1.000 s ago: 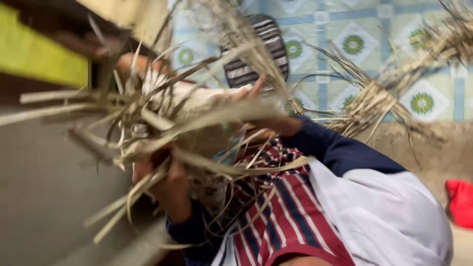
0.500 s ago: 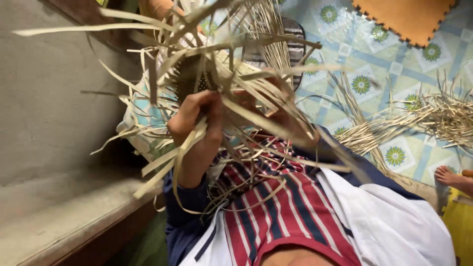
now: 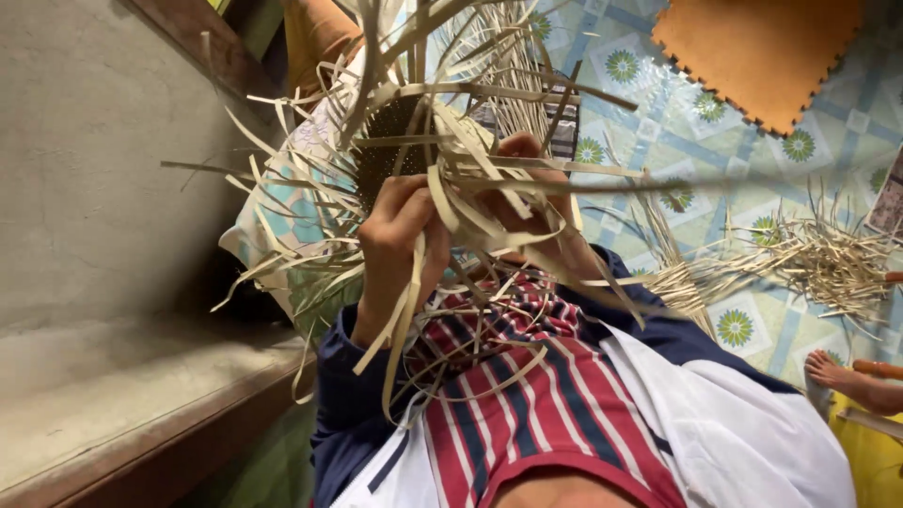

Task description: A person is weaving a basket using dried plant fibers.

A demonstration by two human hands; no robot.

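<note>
I hold a half-woven piece of pale dried-leaf strips [image 3: 442, 122] up in front of me, its loose ends sticking out in every direction. My left hand [image 3: 400, 240] grips the strips at the lower left of the weave. My right hand [image 3: 531, 202] is closed on strips at the right side, fingers partly hidden behind them. A dark woven patch [image 3: 386, 150] shows inside the piece. Below the hands are my red striped shirt [image 3: 527, 395] and dark blue sleeves.
A grey concrete wall [image 3: 85, 160] and a low ledge [image 3: 122, 404] stand at the left. A patterned floor mat [image 3: 752, 141] carries a heap of loose strips [image 3: 809, 263] and an orange foam tile [image 3: 752, 47]. Another person's bare foot [image 3: 851, 376] rests at the right edge.
The view has swung, showing more floor and the orange tile. Both hands stayed on the weave and lifted it a little higher, with the left hand shifting its grip.
</note>
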